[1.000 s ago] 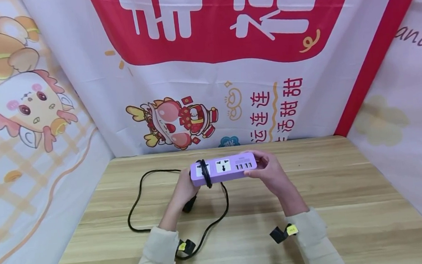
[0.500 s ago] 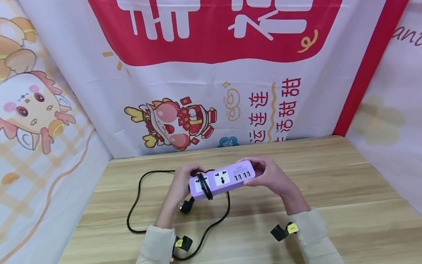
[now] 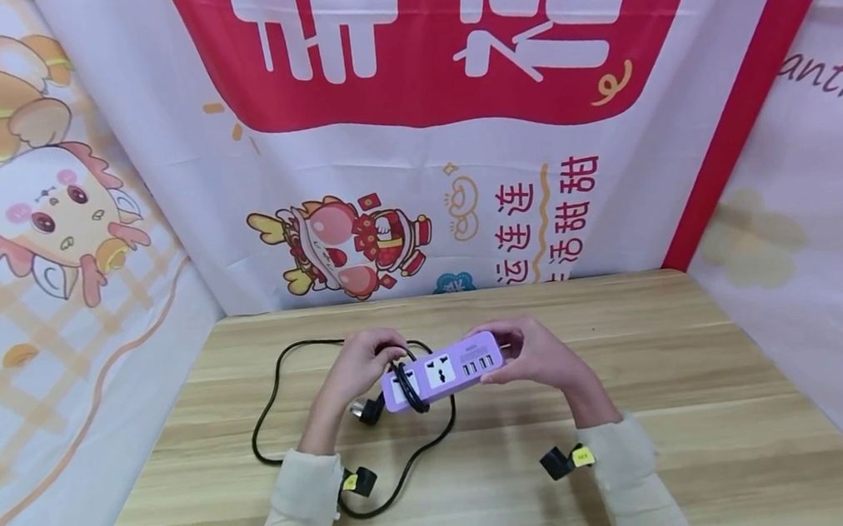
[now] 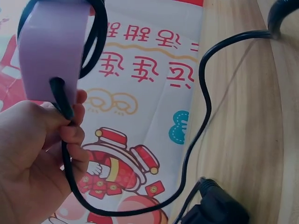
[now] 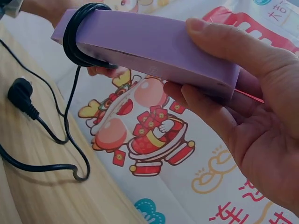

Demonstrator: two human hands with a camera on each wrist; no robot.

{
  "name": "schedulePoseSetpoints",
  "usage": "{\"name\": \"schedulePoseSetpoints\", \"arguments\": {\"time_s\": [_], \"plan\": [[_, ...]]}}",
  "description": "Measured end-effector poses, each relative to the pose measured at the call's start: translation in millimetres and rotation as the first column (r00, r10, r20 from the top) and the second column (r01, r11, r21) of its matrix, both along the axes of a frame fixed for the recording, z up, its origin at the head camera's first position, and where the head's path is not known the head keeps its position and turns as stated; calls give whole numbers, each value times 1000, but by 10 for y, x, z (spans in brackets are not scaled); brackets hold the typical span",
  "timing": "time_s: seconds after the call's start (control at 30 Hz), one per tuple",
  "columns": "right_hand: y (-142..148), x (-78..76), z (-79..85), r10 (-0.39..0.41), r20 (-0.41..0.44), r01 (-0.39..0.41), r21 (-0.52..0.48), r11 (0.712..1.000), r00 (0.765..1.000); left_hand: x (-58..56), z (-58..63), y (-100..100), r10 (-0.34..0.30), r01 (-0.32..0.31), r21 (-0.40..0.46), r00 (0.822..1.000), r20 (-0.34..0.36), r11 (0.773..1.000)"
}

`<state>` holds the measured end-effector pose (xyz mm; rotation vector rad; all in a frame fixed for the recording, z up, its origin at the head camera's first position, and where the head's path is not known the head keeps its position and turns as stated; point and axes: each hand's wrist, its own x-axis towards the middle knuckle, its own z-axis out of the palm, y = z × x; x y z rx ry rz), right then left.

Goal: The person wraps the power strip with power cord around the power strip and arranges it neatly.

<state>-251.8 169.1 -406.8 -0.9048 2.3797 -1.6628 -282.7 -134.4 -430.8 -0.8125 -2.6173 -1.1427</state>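
Note:
A purple power strip [image 3: 442, 371] with white sockets and several USB ports is held above the table, tilted with its right end higher. My right hand [image 3: 538, 357] grips that end, thumb on one face and fingers beneath, as the right wrist view shows. At the other end, my left hand [image 4: 32, 158] pinches the black power cord [image 4: 202, 70] where it leaves the strip. Several turns of cord [image 5: 74, 39] are wound round the strip near this end. The black plug [image 3: 366, 411] hangs or lies below my left hand; I cannot tell which.
Loose cord loops over the wooden table [image 3: 675, 408] on the left, passing near my left sleeve. Printed cloth [image 3: 382, 158] hangs behind the table and along both sides. Small black devices with yellow labels [image 3: 581, 455] sit at both wrists.
The power strip has come lower and tilted, its left end dropping. My left hand has shifted from the strip's end to the cord, and the plug shows more.

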Motion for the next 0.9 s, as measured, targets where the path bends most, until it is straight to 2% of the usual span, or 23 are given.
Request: {"name": "schedulePoseSetpoints", "arguments": {"time_s": [0.13,0.23,0.37,0.5,0.63,0.8,0.9], "plan": [[8,-6,8,-12,-13,12,24,1000,1000,48,58,28,57,-59,-42,998,-31,997],[-2,4,23,-34,-32,35,53,998,999,71,100,49,73,-75,-59,997,-30,995],[-32,24,34,-85,-58,90,90,992,995,100,128,79,110,-111,-79,994,-19,991],[-50,23,17,-159,-74,167,125,978,985,135,152,135,166,-170,-97,985,-48,981],[-58,5,-10,-245,-94,257,147,955,965,152,167,190,196,-202,-72,976,-92,977],[-77,-23,-36,-307,-131,323,133,937,943,174,182,240,235,-238,-28,969,-73,971],[-92,-38,-49,-325,-170,347,120,930,930,204,207,272,228,-227,23,971,-74,974]]}}
